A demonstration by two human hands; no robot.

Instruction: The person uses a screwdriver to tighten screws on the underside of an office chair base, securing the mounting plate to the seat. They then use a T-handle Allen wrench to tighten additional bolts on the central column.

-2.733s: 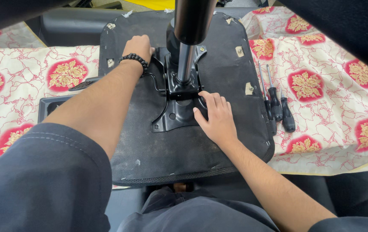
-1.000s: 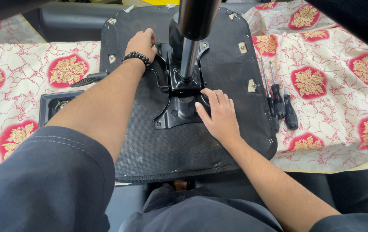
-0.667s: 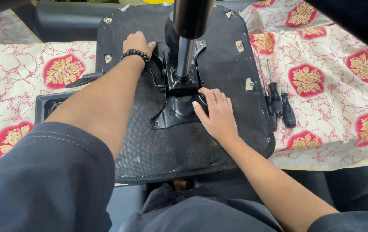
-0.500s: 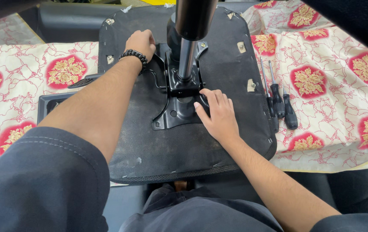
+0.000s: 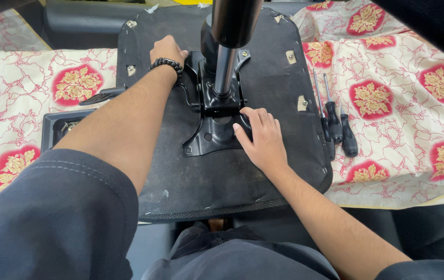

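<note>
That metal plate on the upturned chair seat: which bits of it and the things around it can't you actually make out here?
Head view, the only one:
- Metal plate: its right edge lies under the right hand; any bolt there is hidden.
- Left hand: fingertips curl over the plate's far side, out of sight.
- Steel column: its top is cut off by the upper edge.
- Black tray: mostly covered by the left forearm; contents too small to tell.
- Screwdrivers: tips too thin to identify.

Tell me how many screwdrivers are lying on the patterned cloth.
3, side by side right of the upturned seat base: one against its edge, the middle one, the outermost. More may be hidden.
</note>
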